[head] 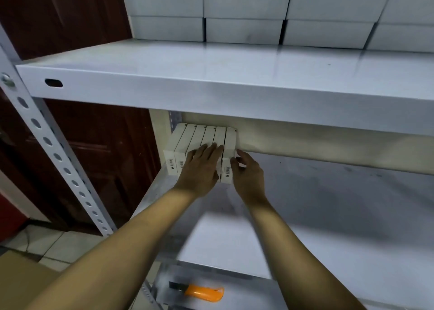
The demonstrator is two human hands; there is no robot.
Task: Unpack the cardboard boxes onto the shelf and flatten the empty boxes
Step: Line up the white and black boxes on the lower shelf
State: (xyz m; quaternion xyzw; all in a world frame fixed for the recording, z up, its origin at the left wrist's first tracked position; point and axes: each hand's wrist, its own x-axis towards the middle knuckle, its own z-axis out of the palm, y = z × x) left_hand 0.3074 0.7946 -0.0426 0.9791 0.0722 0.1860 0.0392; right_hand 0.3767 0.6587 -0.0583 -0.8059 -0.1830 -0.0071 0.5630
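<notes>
Shelving step: left hand lay flat, steadying the row; right hand pinched the end box, likely needing seating flush next.

Barcode stickers sit on the front ends of the small white boxes, one just beside the right hand's fingers and two left of the left hand's fingers. Too blurred to read any digits. Small dark logo squares beneath them, also illegible.
</notes>
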